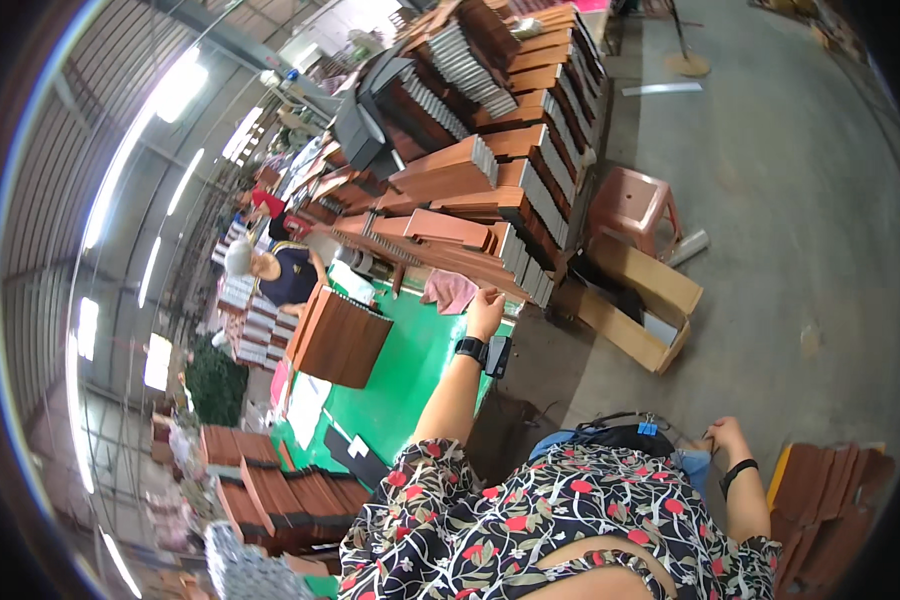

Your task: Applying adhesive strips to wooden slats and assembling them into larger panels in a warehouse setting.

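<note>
My left hand (486,312) is stretched out over the end of the green-topped table (410,370). Its fingers are curled, and whatever they may hold is too small to make out. Close to it lies a crumpled pink cloth (450,292). Just past the hand are stacked reddish-brown panels (460,232) with pale edges. My right hand (727,435) hangs low by my side, its fingers bent together; anything inside them is hidden. Farther along the green top stands a block of brown panels (342,338).
An open cardboard box (635,300) and a reddish plastic stool (630,203) stand on the floor at right. More brown panels (825,500) are piled at lower right, others (275,490) at lower left. Across the table is another person (288,275).
</note>
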The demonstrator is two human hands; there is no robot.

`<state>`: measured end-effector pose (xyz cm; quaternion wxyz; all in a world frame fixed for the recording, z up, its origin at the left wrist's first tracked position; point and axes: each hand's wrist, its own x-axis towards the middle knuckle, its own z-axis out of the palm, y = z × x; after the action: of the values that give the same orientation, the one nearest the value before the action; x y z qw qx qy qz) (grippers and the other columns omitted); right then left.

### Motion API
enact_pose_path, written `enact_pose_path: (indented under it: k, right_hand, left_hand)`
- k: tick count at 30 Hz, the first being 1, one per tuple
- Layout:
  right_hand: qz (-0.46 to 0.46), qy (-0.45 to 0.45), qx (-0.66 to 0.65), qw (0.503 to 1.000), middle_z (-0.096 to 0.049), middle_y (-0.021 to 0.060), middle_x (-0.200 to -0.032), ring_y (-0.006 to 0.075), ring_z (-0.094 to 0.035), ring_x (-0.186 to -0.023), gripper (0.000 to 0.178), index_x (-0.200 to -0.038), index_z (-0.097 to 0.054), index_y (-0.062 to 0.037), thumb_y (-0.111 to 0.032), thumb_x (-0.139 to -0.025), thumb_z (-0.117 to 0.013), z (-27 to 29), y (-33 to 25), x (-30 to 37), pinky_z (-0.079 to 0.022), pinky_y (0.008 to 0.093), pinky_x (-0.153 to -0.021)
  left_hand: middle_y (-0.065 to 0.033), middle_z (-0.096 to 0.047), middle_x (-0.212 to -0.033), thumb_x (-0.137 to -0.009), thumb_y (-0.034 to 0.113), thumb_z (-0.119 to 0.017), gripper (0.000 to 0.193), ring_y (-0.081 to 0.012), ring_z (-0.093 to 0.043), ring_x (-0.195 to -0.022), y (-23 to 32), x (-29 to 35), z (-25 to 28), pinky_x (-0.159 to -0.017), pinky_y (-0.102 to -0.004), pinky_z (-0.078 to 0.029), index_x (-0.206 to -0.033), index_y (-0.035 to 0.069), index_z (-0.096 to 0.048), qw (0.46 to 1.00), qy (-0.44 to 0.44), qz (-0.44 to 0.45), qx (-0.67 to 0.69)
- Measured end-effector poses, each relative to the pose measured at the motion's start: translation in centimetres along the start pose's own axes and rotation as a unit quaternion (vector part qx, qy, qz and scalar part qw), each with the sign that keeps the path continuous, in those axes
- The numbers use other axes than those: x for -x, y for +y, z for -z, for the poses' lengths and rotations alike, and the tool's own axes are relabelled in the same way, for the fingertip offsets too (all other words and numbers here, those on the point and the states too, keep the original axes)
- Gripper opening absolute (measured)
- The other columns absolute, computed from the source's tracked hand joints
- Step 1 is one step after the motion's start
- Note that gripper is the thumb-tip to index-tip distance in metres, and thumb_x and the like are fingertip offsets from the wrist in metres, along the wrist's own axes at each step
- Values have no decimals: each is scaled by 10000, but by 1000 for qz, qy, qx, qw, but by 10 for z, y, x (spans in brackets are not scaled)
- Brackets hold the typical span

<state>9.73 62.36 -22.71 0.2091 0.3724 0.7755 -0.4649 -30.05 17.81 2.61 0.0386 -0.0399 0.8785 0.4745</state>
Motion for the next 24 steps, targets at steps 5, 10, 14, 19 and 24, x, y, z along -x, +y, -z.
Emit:
enact_pose_path:
  k: [5,10,14,19,24]
  right_hand:
    - [73,26,130,988,-676,207,-1036,335,-649,-987,363,-1056,-665,3,-197,-761,-732,64,-36,-22,-507,394,-870]
    - [83,117,90,986,-679,189,-1051,310,-650,-996,331,-1056,-663,10,-181,-788,-698,103,-67,-8,-503,380,-857]
    - [19,140,59,988,-683,202,-1004,315,-648,-988,334,-1046,-668,9,-174,-771,-711,80,-23,-5,-502,372,-874]
    - [30,57,18,998,-679,218,-967,345,-653,-920,272,-923,-696,0,-222,-770,-662,8,-16,56,-511,415,-834]
    - [97,43,64,992,-661,234,-872,390,-644,-791,288,-886,-695,-24,-286,-782,-637,-28,-16,121,-509,458,-715]
  left_hand:
    - [-181,-686,-984,-829,196,-657,478,-237,-671,-844,-5,27,-9,-749,-337,-530,-1221,-46,-530,999,45,6,5]
    - [-195,-682,-1015,-827,238,-658,589,-283,-656,-954,-1,40,-13,-857,-359,-497,-1305,-40,-457,998,57,-27,-8]
    - [-212,-670,-1055,-834,244,-658,594,-293,-643,-1009,14,41,-7,-878,-353,-490,-1308,-49,-452,998,-30,-16,-44]
    - [-227,-639,-1145,-835,333,-643,494,-345,-593,-1113,8,26,-45,-950,-391,-459,-1138,-56,-611,937,-278,-63,-201]
    - [-195,-674,-1046,-854,321,-643,449,-303,-640,-1000,64,33,-124,-851,-371,-497,-1121,-39,-609,836,-434,-196,-275]
